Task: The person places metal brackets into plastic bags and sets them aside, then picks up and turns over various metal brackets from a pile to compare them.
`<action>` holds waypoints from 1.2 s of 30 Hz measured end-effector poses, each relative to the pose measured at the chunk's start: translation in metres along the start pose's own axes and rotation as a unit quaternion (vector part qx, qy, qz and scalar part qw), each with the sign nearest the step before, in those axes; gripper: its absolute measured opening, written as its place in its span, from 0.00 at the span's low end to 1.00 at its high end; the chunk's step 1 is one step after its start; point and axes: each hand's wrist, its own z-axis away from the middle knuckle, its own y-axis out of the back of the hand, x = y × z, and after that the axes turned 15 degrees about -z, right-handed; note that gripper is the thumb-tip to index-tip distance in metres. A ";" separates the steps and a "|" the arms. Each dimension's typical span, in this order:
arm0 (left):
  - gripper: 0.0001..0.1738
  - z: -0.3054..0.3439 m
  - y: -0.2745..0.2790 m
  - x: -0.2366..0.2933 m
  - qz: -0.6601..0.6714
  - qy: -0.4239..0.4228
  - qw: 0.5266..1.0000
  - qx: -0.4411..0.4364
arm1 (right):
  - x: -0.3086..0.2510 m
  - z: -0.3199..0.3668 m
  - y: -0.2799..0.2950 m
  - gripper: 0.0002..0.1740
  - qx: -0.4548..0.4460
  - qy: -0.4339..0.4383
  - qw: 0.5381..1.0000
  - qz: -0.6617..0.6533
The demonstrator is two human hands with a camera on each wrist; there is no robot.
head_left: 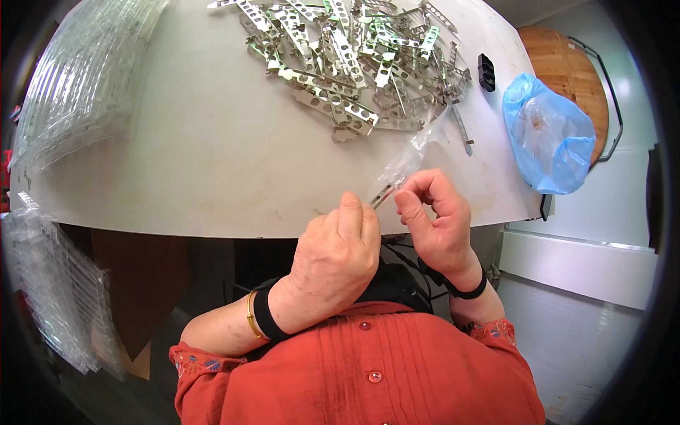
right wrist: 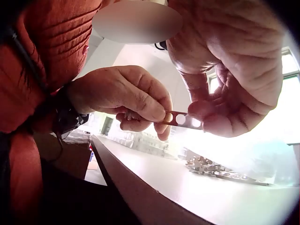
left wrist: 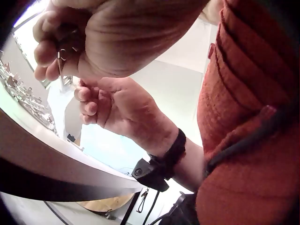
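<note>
A narrow metal strip with round holes (right wrist: 181,120) spans the gap between the two hands in the right wrist view. My left hand (head_left: 334,248) grips one end between thumb and curled fingers. At the other end, the thumb and forefinger of my right hand (head_left: 445,223) pinch the strip. Clear plastic film (head_left: 409,157) trails from beside the right fingertips toward a heap of similar perforated metal strips (head_left: 347,60) on the table. In the left wrist view the left fingers hide most of the held piece.
Stacked clear plastic trays (head_left: 88,78) stand on the table's left, with more trays (head_left: 60,290) below its edge. To the right are a small black block (head_left: 486,73), a blue plastic bag (head_left: 574,156) and a round wooden stool top (head_left: 563,67). The white table (head_left: 205,163) curves in front.
</note>
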 end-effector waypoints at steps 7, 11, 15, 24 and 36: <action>0.15 -0.002 0.001 0.003 0.074 0.037 0.996 0.037 | -0.015 0.003 -0.004 0.05 -0.121 0.059 0.988 0.073; 0.12 0.001 0.005 0.001 0.175 0.056 0.983 -0.005 | -0.017 0.004 -0.005 0.07 -0.180 0.032 0.983 0.006; 0.08 0.002 0.003 -0.009 0.339 0.062 0.938 -0.046 | -0.019 0.005 -0.006 0.06 -0.206 0.021 0.978 -0.016; 0.13 0.007 0.004 -0.018 0.656 0.286 0.681 -0.160 | -0.028 0.020 0.010 0.07 -0.099 -0.067 0.993 -0.022; 0.14 -0.001 0.011 -0.017 0.656 0.222 0.691 -0.209 | 0.000 0.015 0.004 0.15 -0.036 -0.203 0.915 -0.347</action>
